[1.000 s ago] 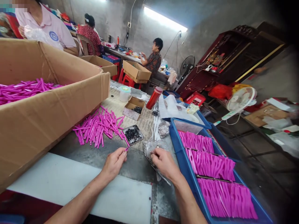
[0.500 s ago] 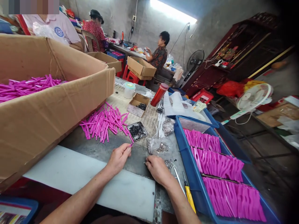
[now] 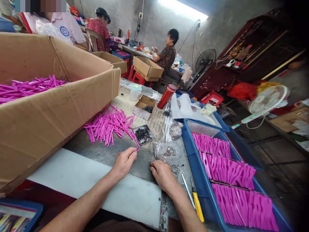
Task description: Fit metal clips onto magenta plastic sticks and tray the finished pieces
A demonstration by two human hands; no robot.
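Note:
My left hand is closed in a pinch; the tip of a slim magenta plastic piece pokes out past the fingertips. To its right, my right hand is curled low over the dark tabletop, fingertips together, and what they hold is hidden. Beyond the left hand lie a small tray of black parts and a loose pile of magenta pieces. Just past the right hand rests a clear plastic bag of small metal parts.
A large cardboard box borders the left side. At right, a blue crate holds rows of magenta pieces. A yellow-handled screwdriver and tweezers lie beside it. Further back stand a red flask and a small carton. Several people sit behind.
The view has shifted slightly, so the scene sits a little further right. Both hands keep nearly the same places and closed poses, the left still with the magenta piece.

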